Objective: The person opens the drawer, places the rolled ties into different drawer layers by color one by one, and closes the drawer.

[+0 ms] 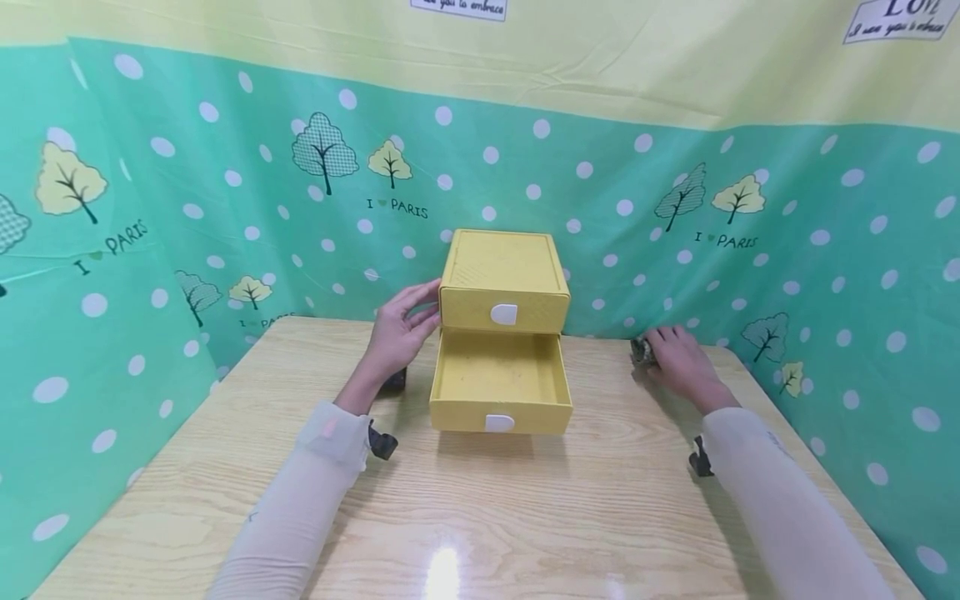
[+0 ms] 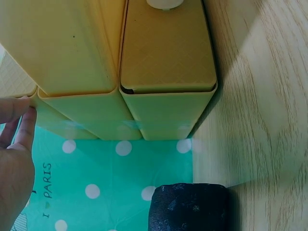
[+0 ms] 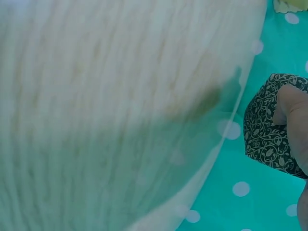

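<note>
A yellow drawer unit (image 1: 504,254) stands at the back of the table, with its middle drawer (image 1: 498,367) pulled out and nothing inside it. Its top drawer (image 1: 472,308) is closed, and the left wrist view shows the bottom drawer (image 2: 168,48) closed too. My left hand (image 1: 397,333) touches the unit's left side near the top, fingers extended. Off to the right, my right hand (image 1: 682,362) grips a small dark box (image 3: 269,125) with a pale scrolling leaf pattern, the thumb lying across its face.
A dark block-like thing (image 2: 187,207) sits on the table left of the unit, partly behind my left wrist in the head view. A green and yellow printed curtain (image 1: 510,167) hangs behind and along both sides of the wooden table (image 1: 600,500).
</note>
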### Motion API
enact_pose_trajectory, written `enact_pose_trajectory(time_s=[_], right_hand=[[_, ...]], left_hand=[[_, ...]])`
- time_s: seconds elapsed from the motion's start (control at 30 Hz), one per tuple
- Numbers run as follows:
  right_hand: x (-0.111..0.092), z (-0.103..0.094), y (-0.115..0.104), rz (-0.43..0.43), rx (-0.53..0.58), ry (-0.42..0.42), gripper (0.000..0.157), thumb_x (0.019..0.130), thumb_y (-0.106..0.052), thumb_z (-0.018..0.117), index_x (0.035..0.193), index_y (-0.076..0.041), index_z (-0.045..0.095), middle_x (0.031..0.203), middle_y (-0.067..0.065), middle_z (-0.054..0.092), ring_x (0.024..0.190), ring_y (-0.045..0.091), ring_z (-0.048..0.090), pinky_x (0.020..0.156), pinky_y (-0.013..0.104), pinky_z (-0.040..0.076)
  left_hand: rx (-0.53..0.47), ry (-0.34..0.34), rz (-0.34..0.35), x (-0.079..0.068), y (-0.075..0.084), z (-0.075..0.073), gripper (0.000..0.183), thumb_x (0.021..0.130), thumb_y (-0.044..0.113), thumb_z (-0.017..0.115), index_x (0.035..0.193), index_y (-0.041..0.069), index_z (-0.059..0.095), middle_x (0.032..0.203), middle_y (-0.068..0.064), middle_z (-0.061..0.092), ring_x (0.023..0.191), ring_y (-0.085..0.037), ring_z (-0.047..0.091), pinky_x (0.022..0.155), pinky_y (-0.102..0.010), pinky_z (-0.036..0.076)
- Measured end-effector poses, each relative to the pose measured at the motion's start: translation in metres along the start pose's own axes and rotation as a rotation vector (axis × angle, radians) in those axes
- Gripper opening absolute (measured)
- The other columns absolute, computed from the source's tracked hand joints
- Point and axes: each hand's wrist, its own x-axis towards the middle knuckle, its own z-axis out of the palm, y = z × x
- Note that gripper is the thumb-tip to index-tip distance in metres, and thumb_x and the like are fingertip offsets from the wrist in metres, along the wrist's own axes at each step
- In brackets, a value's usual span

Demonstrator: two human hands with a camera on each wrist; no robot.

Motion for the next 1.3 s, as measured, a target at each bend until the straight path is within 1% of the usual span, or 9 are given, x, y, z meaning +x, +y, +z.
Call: enact_pose_trajectory(time_s=[0.27,0.37,0.47,0.57,0.8,1.07,1.3], right_hand=[[0.001,-0.008,-0.005,-0.065,-0.018,0.112,0.048,0.081,-0.006,0.084,0.119,0.003,0.055,0.111,0.024,0.059,0.102,0.043,0.052,0.088,0.057,0.051],[0.004,-0.014,-0.011,-0.086,-0.004,0.152,0.048,0.08,-0.004,0.083,0.118,0.003,0.056,0.111,0.023,0.06,0.1,0.042,0.051,0.086,0.057,0.051],[0.005,-0.021,-0.019,-0.099,0.006,0.173,0.047,0.079,-0.002,0.081,0.118,0.003,0.056,0.111,0.024,0.06,0.1,0.042,0.051,0.086,0.057,0.051],[0.006,-0.028,-0.026,-0.118,0.004,0.199,0.049,0.077,-0.001,0.082,0.119,0.003,0.057,0.111,0.024,0.061,0.1,0.043,0.052,0.085,0.057,0.051],[0.006,-0.038,-0.038,-0.209,0.006,0.311,0.056,0.071,0.0,0.085,0.12,0.004,0.058,0.107,0.024,0.062,0.095,0.041,0.055,0.079,0.055,0.052],[0.006,-0.057,-0.06,-0.292,0.021,0.374,0.058,0.067,0.0,0.082,0.12,0.006,0.06,0.108,0.023,0.064,0.094,0.041,0.056,0.078,0.052,0.053],[0.004,-0.069,-0.081,-0.345,0.016,0.391,0.06,0.067,-0.003,0.085,0.121,0.004,0.061,0.111,0.021,0.064,0.094,0.039,0.055,0.077,0.049,0.054]], left_hand=[[-0.003,-0.008,0.01,0.0,-0.001,0.0,0.057,0.09,-0.018,0.065,0.143,0.0,0.056,0.14,-0.018,0.056,0.128,-0.035,0.058,0.108,-0.032,0.055],[0.006,-0.008,0.012,0.0,0.0,-0.001,0.057,0.09,-0.018,0.065,0.143,-0.001,0.055,0.14,-0.018,0.056,0.128,-0.034,0.058,0.108,-0.032,0.055],[0.003,-0.006,0.01,0.0,0.0,-0.001,0.057,0.089,-0.018,0.065,0.143,-0.002,0.055,0.14,-0.018,0.056,0.128,-0.033,0.058,0.108,-0.033,0.055],[-0.003,-0.005,0.008,0.0,0.0,-0.001,0.057,0.089,-0.019,0.065,0.143,-0.002,0.055,0.141,-0.018,0.056,0.128,-0.034,0.058,0.108,-0.034,0.055],[-0.002,-0.004,0.013,0.0,0.001,-0.001,0.057,0.089,-0.019,0.065,0.143,-0.003,0.055,0.14,-0.019,0.056,0.128,-0.033,0.059,0.108,-0.033,0.055],[0.004,-0.002,0.023,0.001,0.001,-0.001,0.057,0.089,-0.019,0.066,0.142,-0.002,0.056,0.14,-0.019,0.057,0.127,-0.033,0.059,0.107,-0.034,0.055],[-0.006,0.003,0.004,0.001,0.0,0.0,0.058,0.089,-0.019,0.066,0.142,-0.002,0.056,0.141,-0.019,0.056,0.128,-0.035,0.058,0.108,-0.036,0.055]])
